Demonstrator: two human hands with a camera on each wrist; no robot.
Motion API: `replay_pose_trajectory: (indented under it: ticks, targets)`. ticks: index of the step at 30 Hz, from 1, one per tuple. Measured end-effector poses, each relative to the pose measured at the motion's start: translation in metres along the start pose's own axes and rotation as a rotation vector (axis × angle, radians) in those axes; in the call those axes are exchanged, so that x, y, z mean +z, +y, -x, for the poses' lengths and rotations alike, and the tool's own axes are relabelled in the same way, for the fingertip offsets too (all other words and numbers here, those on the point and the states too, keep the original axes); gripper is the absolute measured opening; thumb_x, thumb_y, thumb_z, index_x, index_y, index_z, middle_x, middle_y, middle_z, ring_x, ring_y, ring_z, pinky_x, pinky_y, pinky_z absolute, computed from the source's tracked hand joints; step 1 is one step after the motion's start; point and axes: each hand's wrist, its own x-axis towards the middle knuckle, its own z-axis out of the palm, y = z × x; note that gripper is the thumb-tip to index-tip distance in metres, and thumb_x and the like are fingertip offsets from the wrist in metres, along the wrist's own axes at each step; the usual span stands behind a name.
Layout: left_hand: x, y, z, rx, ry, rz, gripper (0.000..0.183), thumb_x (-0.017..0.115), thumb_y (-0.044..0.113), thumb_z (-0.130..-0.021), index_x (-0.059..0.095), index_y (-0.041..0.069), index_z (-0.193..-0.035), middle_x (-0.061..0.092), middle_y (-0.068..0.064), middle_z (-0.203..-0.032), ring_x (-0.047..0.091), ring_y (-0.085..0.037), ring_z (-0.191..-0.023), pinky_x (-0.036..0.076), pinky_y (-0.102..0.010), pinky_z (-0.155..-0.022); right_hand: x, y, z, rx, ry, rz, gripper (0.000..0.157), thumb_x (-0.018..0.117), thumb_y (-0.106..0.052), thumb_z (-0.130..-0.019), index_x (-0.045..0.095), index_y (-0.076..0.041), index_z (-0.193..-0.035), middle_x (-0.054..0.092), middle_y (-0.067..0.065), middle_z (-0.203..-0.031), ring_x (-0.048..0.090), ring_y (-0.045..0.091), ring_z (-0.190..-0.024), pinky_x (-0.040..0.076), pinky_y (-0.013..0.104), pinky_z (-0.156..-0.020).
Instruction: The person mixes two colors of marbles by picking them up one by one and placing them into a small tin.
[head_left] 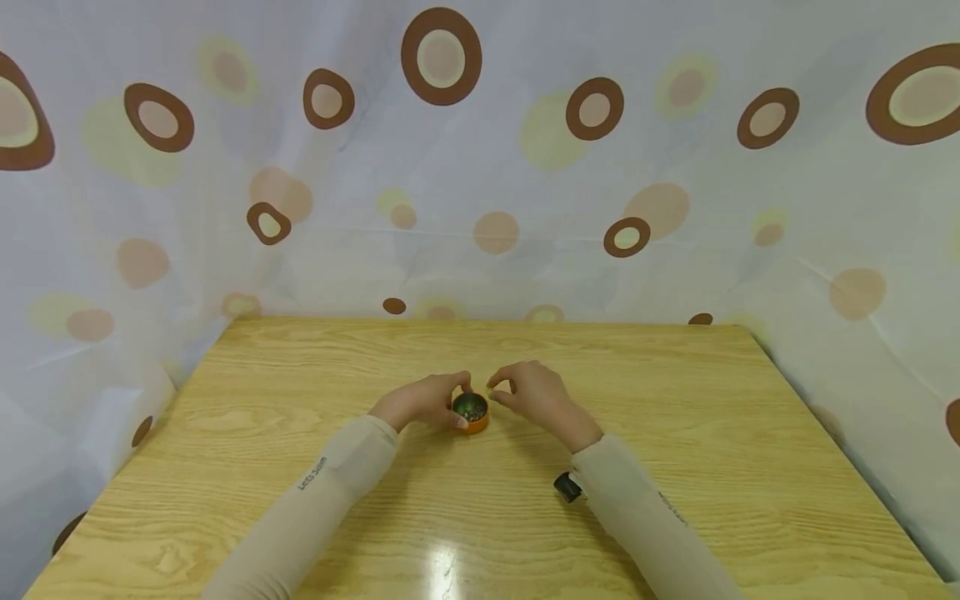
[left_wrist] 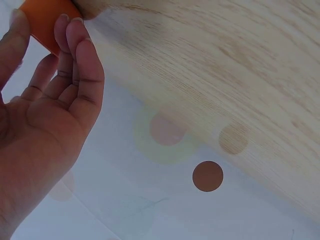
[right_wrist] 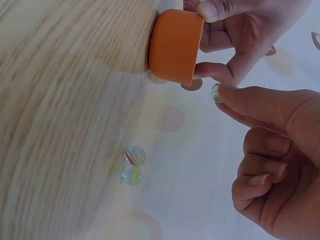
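A small round orange cup (head_left: 474, 426) stands on the wooden table, dark inside with shiny pieces at its bottom in the head view. My left hand (head_left: 431, 400) grips it by the rim, thumb on the near side and a finger on the far side. Just right of the cup, my right hand (head_left: 536, 393) pinches a clear green-tinted glass marble (right_wrist: 216, 93) between thumb and index finger, its other fingers curled in. In the right wrist view the marble is level with the cup's opening and a little apart from it.
Two more glass marbles show in the right wrist view: one with a red and white swirl (right_wrist: 134, 156), the other yellowish-blue (right_wrist: 132, 176). A small black device (head_left: 567, 487) sits at the right sleeve. Behind the table (head_left: 300, 358) hangs a white patterned cloth (head_left: 337, 167).
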Motion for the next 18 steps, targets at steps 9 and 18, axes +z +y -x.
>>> replay_pose_trajectory:
  ticks: [9, 18]
  targets:
    - [0.0, 0.001, 0.0, -0.012, -0.013, 0.014, 0.037, 0.074, 0.018, -0.086, 0.049, 0.012, -0.113, 0.058, -0.005, -0.086, 0.054, -0.018, -0.073, 0.045, -0.031, -0.068, 0.01, -0.008, -0.005, -0.025, -0.029, 0.056, 0.02, 0.07, -0.02, -0.089, 0.073, -0.014, -0.108, 0.053, -0.006, -0.06, 0.043, 0.009, -0.052, 0.032, 0.022, -0.046]
    - [0.001, -0.001, -0.001, -0.013, -0.011, 0.004, 0.036, 0.074, 0.018, -0.086, 0.049, 0.013, -0.111, 0.057, -0.005, -0.085, 0.052, -0.019, -0.071, 0.043, -0.03, -0.065, 0.014, -0.016, -0.006, -0.05, -0.028, 0.058, 0.021, 0.071, -0.019, -0.089, 0.073, -0.014, -0.109, 0.048, -0.005, -0.055, 0.04, 0.009, -0.05, 0.028, 0.021, -0.043]
